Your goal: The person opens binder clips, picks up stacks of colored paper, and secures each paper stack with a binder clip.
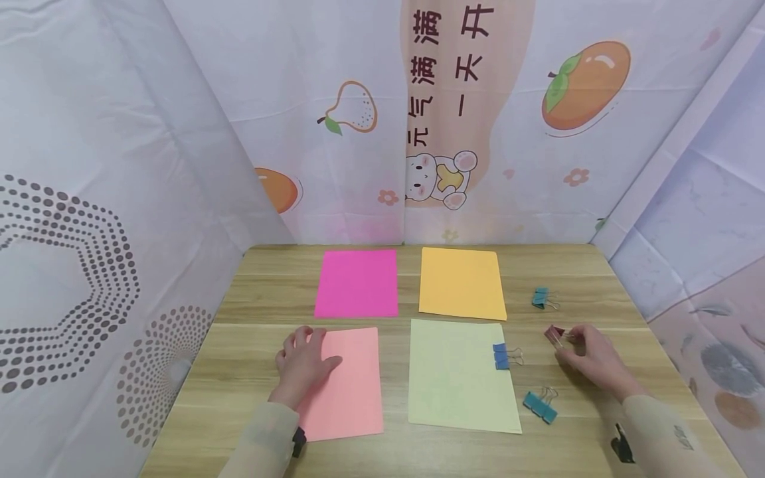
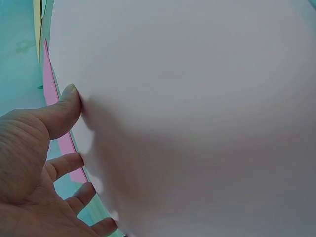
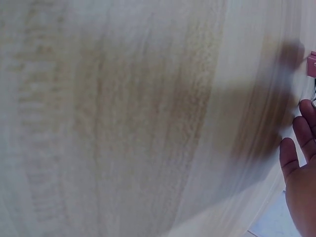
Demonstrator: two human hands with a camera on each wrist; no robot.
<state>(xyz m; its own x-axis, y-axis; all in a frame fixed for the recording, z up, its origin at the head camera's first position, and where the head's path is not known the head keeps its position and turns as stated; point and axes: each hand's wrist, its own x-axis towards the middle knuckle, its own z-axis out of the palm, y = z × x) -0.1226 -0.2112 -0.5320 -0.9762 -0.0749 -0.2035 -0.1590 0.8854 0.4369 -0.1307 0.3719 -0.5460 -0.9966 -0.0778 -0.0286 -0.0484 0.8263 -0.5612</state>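
Observation:
My left hand rests at the upper left of the salmon-pink paper, fingers spread on its edge and thumb lying over the sheet. In the left wrist view the fingertips of that hand touch the sheet's border. At the right, my right hand pinches a dark red binder clip by its wire handles. Only a corner of that clip shows in the right wrist view, by the fingers. A pale green paper carries a blue binder clip on its right edge.
Magenta paper and orange paper lie behind. A small teal binder clip lies beyond my right hand, and a larger teal one lies nearer. Printed curtains enclose the wooden table at the back and sides.

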